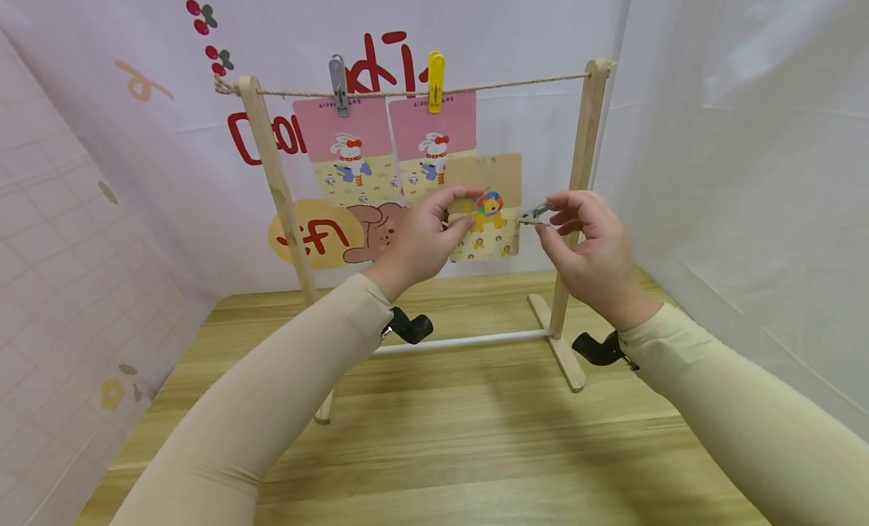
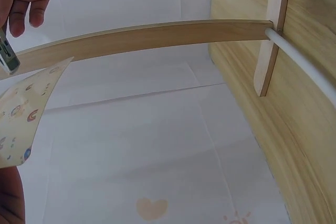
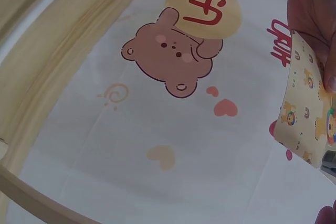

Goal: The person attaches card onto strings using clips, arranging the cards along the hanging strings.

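My left hand pinches a tan and yellow card with a lion picture by its left side, below the rope. At the card's right edge, my right hand pinches a grey clothespin between thumb and fingers. The clothespin's tip is at or very near the card; whether it grips the card I cannot tell. In the right wrist view the card and the clothespin show at the right edge. The left wrist view has the card's corner below the clothespin.
A wooden stand holds a rope across its top. Two pink and yellow cards hang there, the left card under a grey clothespin, the right card under a yellow clothespin. A white rod crosses low above the wooden table.
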`<move>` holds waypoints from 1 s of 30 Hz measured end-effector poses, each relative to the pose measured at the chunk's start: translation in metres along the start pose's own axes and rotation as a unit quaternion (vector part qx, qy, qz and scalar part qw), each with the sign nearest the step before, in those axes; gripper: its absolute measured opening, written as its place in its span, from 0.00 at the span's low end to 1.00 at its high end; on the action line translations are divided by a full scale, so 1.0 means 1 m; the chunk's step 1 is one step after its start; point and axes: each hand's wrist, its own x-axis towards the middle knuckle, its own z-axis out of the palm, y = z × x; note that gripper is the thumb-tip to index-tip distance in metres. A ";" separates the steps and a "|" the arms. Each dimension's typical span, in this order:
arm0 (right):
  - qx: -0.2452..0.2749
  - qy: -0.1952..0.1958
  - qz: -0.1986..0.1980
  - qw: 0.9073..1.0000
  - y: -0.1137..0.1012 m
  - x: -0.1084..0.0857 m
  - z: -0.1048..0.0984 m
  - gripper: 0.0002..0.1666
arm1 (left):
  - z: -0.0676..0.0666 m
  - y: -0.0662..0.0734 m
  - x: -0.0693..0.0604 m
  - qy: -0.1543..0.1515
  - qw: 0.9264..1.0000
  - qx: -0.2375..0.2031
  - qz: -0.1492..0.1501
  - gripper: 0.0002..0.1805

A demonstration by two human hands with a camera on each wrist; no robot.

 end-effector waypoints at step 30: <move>-0.032 0.030 -0.010 0.999 -0.017 0.059 -0.022 0.17 | 0.000 0.024 0.026 0.002 1.000 -0.003 -0.003 0.24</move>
